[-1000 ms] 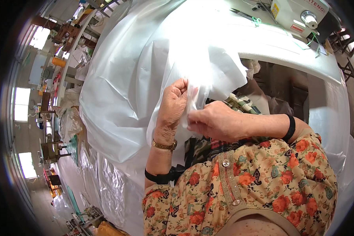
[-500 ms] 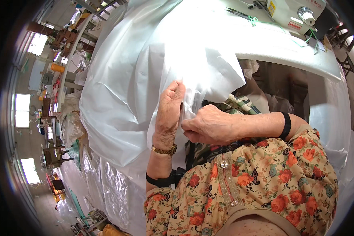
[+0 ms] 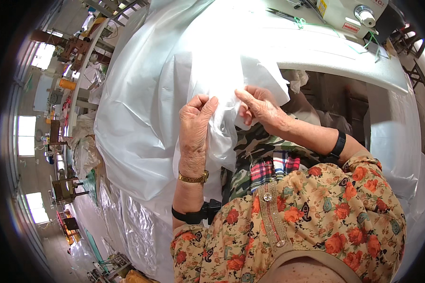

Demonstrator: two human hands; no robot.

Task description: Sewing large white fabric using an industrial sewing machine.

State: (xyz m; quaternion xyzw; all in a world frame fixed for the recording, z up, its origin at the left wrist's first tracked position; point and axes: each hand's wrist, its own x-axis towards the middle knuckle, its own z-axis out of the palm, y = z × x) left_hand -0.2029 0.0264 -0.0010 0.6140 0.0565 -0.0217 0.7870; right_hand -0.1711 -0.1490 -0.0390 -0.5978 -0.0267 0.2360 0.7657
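A large translucent white plastic sheet (image 3: 137,118) drapes over the table and hangs down toward my lap. My left hand (image 3: 196,120) pinches its gathered edge between thumb and fingers. A short way to the right, my right hand (image 3: 262,106) also grips the sheet, thumb on top and fingertips curled beneath. Between the two hands the plastic is bunched in folds. Strong glare whitens the sheet just beyond my fingers.
A white sewing machine (image 3: 349,16) stands at the far right of the white table (image 3: 335,54), with green thread hanging by it. Dark scissors (image 3: 282,14) lie at the back. More clear plastic (image 3: 132,226) is heaped at the left, near shelving and windows.
My right hand has moved up and away from me, from low beside my left wrist to level with my left fingertips. The left hand has shifted only slightly.
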